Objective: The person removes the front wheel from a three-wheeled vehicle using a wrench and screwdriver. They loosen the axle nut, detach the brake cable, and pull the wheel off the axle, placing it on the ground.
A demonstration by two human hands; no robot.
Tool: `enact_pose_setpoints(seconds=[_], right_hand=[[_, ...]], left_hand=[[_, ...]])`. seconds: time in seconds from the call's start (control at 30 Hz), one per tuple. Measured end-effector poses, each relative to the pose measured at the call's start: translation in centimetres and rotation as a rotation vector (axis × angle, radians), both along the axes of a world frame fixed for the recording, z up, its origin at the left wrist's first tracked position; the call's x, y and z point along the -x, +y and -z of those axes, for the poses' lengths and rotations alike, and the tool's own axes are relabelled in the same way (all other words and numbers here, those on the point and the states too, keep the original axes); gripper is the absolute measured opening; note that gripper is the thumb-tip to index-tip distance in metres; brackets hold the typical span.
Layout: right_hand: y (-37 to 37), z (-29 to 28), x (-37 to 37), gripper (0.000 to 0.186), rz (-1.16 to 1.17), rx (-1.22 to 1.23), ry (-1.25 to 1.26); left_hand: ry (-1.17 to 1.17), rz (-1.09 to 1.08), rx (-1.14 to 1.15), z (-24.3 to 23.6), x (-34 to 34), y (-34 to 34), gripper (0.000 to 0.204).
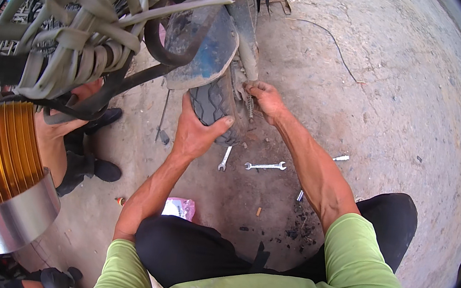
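Head view: the left hand (197,132) wraps the tyre (211,101) below the blue mudguard (203,52), apparently steadying it; the right hand (267,101) works fingertips by the fork (248,46), contents not determinable; a double-ended spanner (265,166) lies near, presumably for easy reach

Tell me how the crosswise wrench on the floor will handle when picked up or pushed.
The crosswise wrench is probably stiff, looking like solid metal. Lying flat and wider at both ends, it seems unlikely to roll. Its shiny surface may feel slippery.
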State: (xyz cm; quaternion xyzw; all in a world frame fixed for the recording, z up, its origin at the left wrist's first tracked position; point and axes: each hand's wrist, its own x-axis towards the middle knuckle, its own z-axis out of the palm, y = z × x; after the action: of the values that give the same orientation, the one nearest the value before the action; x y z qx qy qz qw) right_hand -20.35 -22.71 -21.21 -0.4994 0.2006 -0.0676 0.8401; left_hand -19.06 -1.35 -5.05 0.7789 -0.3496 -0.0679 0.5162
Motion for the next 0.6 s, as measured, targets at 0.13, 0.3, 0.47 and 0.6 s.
enact_pose_setpoints(seconds=[0.13,0.3,0.47,0.6], right_hand=[[0.6,-1.5,0.5,0.023,-0.019,0.049,0.077],[0.5,-3.4,1.1,0.02,0.019,0.102,0.084],[0.4,-4.9,1.4,0.025,0.1,0.102,0.154],[-0.8,-1.7,3.4,0.033,-0.017,0.448,0.235]], left_hand=[[0.021,-0.046,-0.055,-0.7,0.4,0.2,0.087],[0.037,-0.036,-0.045,-1.0,0.7,-0.1,0.086],[-0.044,-0.047,-0.035,-0.1,0.4,0.4,0.086],[0.028,-0.026,-0.018,-0.3,0.6,-0.1,0.086]])
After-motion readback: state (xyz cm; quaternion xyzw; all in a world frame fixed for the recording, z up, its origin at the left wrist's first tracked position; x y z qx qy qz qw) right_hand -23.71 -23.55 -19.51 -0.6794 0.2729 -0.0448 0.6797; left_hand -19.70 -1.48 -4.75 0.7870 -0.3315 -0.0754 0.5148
